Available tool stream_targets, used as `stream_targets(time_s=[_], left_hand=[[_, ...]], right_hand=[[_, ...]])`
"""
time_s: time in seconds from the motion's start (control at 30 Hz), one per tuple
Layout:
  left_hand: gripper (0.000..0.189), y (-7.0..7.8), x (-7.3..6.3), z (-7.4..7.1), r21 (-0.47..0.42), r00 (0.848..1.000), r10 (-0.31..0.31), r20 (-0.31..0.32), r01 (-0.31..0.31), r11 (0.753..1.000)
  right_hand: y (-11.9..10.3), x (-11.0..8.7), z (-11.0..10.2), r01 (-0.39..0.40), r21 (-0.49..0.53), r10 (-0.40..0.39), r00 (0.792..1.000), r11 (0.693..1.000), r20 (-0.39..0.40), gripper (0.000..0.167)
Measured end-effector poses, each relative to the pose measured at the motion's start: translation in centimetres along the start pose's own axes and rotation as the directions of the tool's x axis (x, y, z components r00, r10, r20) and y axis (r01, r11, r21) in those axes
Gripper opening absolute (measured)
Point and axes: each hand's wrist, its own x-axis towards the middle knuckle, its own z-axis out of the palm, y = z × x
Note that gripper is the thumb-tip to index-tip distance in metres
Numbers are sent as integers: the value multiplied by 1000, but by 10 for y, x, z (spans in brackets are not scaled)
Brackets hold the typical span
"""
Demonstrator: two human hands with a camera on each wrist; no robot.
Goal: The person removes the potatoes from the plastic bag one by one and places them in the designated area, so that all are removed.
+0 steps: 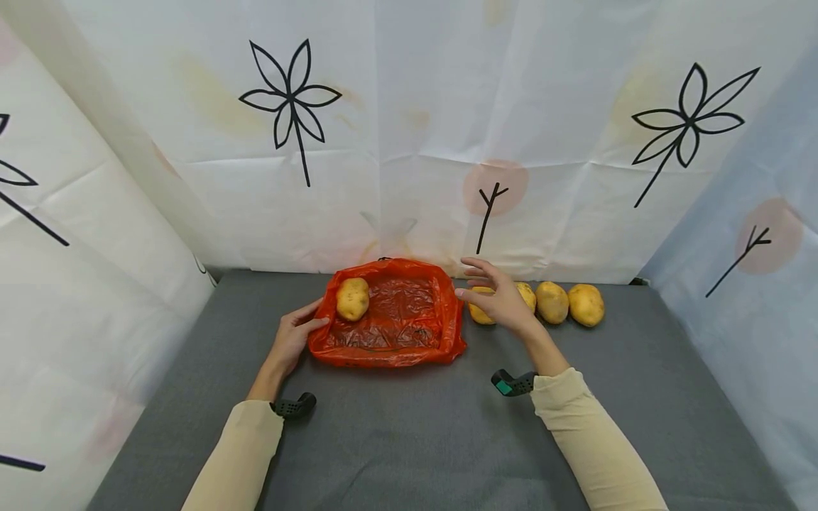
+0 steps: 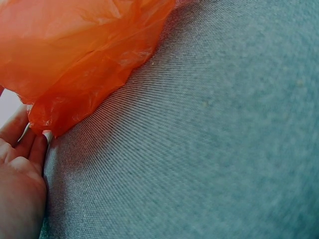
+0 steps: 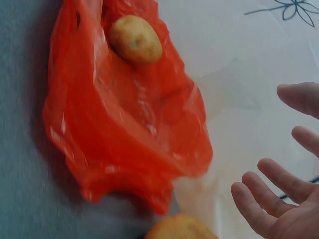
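Observation:
A red plastic bag [image 1: 390, 358] lies spread open on the grey tabletop, its rim rolled outward. Inside, against its left side, sits one potato [image 1: 353, 299], which the right wrist view shows too. My left hand [image 1: 292, 341] holds the bag's left edge, its fingers partly hidden behind the plastic. In the left wrist view, fingertips meet the bag's lower corner. My right hand [image 1: 501, 301] is raised just right of the bag, fingers spread and holding nothing. Under and behind it is a potato [image 1: 482, 312], partly covered by the hand in the head view.
More potatoes stand in a row to the right: one partly hidden [image 1: 527, 296], a middle potato [image 1: 552, 302] and an end potato [image 1: 586, 305]. A white curtain [image 1: 409, 128] with printed plants rises behind the table [image 1: 409, 433] and along both sides.

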Motion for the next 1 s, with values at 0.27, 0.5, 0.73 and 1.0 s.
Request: stream_targets(time_s=[0.27,0.5,0.73,1.0], left_hand=[[53,0,1,1,8,1000,3,-11,-3,1000],[53,-1,1,0,12,1000,2,-8,-2,1000],[53,-1,2,0,10,1000,6,-12,-6,1000],[53,-2,2,0,27,1000,6,-13,-6,1000]], right_hand=[[-7,15,27,56,6,-56,998,998,40,62],[-6,31,53,69,0,-69,995,998,71,62],[-5,45,77,17,38,-20,995,999,99,62],[3,63,108,-19,55,13,993,998,113,66]])
